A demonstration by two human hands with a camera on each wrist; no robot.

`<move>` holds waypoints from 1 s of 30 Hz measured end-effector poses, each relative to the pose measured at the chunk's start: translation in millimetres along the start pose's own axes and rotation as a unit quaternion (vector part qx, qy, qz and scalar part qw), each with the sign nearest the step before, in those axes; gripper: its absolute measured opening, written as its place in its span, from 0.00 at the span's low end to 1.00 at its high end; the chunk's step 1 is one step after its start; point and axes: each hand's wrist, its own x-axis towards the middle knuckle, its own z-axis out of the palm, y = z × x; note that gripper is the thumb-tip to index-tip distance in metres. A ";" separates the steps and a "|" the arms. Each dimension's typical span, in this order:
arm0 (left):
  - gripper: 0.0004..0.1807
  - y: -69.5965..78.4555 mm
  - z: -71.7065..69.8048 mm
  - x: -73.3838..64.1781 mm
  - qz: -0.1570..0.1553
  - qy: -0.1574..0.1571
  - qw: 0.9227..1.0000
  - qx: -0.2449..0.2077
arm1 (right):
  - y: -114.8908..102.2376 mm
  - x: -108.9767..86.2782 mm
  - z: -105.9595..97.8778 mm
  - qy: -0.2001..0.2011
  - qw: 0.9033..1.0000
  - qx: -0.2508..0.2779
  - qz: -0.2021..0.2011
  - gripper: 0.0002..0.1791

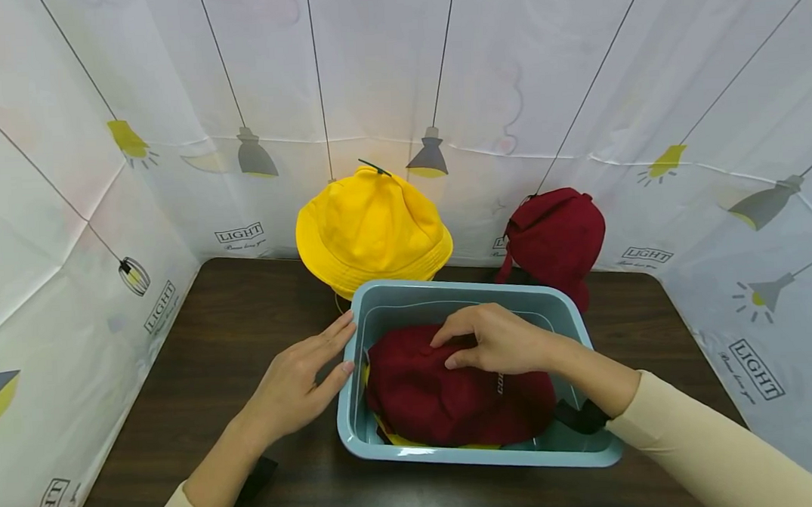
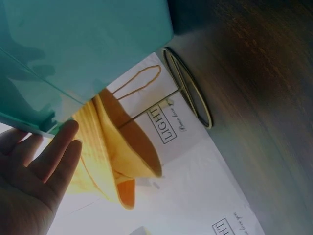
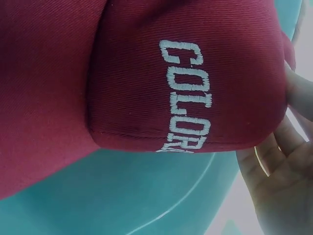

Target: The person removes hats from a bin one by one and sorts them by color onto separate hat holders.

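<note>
A dark red baseball cap (image 1: 453,403) with white lettering lies in a light blue plastic bin (image 1: 479,456). Yellow fabric (image 1: 414,441) shows beneath the cap. My right hand (image 1: 494,340) reaches over the bin, its fingertips at the crown and the thumb apart from the fingers. In the right wrist view, the red cap (image 3: 190,98) hides the fingertips, and its lettering begins "COLOR". My left hand (image 1: 299,387) is at the bin's left side, fingers extended and touching the rim. The left wrist view shows those fingers against the bin wall (image 2: 88,44).
Behind the bin, a yellow bucket hat (image 1: 371,232) sits on a wire stand (image 2: 188,88). A second dark red cap (image 1: 558,235) is at the back right. The dark wooden table (image 1: 246,321) is backed by a white curtain (image 1: 371,73) printed with lamps.
</note>
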 end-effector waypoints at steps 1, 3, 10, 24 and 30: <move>0.30 0.0 0.0 0.2 -0.001 -0.001 1.000 0.000 | -0.4 -0.6 -0.9 0.002 1.000 -0.001 -0.001 0.16; 0.30 0.1 -0.2 0.6 -0.001 -0.002 1.000 0.000 | -1.9 -1.4 -3.0 0.006 1.000 -0.001 -0.002 0.16; 0.30 0.9 -1.0 1.7 -0.007 -0.006 1.000 0.002 | -7.1 -4.6 -10.1 0.019 1.000 -0.002 -0.008 0.16; 0.30 2.4 -1.4 1.1 -0.005 -0.004 1.000 -0.001 | -19.1 -12.5 -25.0 0.049 0.999 0.002 -0.014 0.16; 0.30 2.9 -1.6 1.0 -0.008 -0.004 1.000 -0.001 | -25.4 -15.4 -32.0 0.058 0.998 0.004 -0.011 0.17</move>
